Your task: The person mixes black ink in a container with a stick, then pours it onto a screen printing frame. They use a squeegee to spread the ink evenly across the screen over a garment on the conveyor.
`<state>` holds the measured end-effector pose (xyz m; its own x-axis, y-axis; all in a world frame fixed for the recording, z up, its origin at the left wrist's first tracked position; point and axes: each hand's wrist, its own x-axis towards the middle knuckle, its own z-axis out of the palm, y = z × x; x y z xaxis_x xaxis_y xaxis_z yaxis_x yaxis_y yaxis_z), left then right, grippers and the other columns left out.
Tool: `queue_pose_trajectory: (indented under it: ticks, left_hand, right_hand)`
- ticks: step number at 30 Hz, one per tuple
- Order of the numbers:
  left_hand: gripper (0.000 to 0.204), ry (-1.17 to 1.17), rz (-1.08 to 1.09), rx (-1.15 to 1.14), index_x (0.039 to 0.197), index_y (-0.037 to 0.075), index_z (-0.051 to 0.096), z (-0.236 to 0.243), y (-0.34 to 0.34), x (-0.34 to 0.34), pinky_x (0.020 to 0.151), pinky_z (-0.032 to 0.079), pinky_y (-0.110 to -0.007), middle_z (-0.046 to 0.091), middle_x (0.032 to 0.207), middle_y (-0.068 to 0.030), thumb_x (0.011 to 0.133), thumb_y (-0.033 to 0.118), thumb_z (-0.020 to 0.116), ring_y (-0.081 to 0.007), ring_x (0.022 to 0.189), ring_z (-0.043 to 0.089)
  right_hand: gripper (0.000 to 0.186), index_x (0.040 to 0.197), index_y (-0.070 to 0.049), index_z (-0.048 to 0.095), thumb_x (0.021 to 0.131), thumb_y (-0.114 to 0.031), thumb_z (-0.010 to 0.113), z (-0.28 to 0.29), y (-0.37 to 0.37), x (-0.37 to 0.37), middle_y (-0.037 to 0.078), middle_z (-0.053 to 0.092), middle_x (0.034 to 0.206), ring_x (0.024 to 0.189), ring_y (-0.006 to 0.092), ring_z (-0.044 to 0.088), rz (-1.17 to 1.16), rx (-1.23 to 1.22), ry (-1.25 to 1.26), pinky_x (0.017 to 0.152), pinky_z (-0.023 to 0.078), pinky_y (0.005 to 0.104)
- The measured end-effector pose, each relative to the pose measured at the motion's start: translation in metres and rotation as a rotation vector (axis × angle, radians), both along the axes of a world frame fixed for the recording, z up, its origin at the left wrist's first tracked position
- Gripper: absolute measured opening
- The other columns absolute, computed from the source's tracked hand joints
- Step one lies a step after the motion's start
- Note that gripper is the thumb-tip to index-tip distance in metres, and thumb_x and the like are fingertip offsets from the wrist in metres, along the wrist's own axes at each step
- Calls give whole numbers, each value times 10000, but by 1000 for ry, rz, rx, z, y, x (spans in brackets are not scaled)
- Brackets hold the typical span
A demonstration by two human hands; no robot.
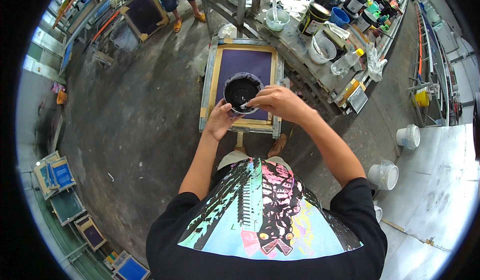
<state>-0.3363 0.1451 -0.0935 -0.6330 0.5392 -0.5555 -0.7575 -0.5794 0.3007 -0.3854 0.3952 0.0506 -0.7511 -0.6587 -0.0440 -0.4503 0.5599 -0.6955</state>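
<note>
A clear plastic tub (231, 109) of black ink (240, 91) is held up in front of me, above a screen-printing frame. My left hand (220, 120) grips the tub from its near left side, the thumb at the rim and fingers underneath. My right hand (280, 102) reaches over the near right rim, its fingers closed on a pale stick-like tool (244, 105) that dips into the ink; the tool's kind is hidden. Below the tub lies the wooden-edged screen frame (205, 92) with purple mesh (245, 60) and tan tape around it.
On the right, a worktable (295, 45) carries ink jars (314, 19), a tub with a spoon (322, 49), a clear bottle (347, 62) and a blue cup (339, 16). Another person (175, 0) stands far ahead. White buckets (384, 175) are at right; more screens (67, 205) lean at left.
</note>
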Motion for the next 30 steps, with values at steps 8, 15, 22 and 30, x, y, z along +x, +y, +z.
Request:
queue_pose_trajectory:
  ticks: [8, 15, 22, 30]
  left_hand:
    - [636, 93, -53, -135, 1460, 85, 503, -2, 3, -11, 1050, 569, -461, 645, 1326, -78, 910, 234, 785, -230, 1211, 661]
    - [560, 88, 7, -80, 1425, 71, 522, 5, 10, -14, 1034, 576, -459, 664, 1293, -85, 936, 199, 761, -229, 1180, 677]
    - [508, 5, 40, -151, 1320, 92, 569, 0, 23, 6, 1029, 560, -450, 653, 1213, -47, 879, 96, 819, -203, 1143, 661]
    - [519, 58, 71, -44, 1350, 64, 552, 8, 22, -6, 1038, 587, -458, 654, 1250, -75, 900, 110, 808, -225, 1169, 671]
  right_hand:
    - [384, 1219, -183, 742, 852, -76, 712, 5, 11, -29, -11, 709, 1084, 1046, 215, 666, 94, 132, 350, 942, 536, 384]
    - [256, 1170, -139, 762, 923, -111, 695, -13, 37, -27, 63, 742, 1049, 1012, 243, 698, -47, 234, 203, 901, 557, 372]
    - [261, 1177, 5, 768, 1016, -149, 633, -67, 35, 28, 103, 769, 791, 634, 161, 701, -833, -219, -693, 642, 557, 287]
    - [254, 1181, 3, 772, 1059, -169, 631, -16, 40, 13, 80, 779, 881, 757, 84, 692, -952, -481, -510, 695, 530, 243]
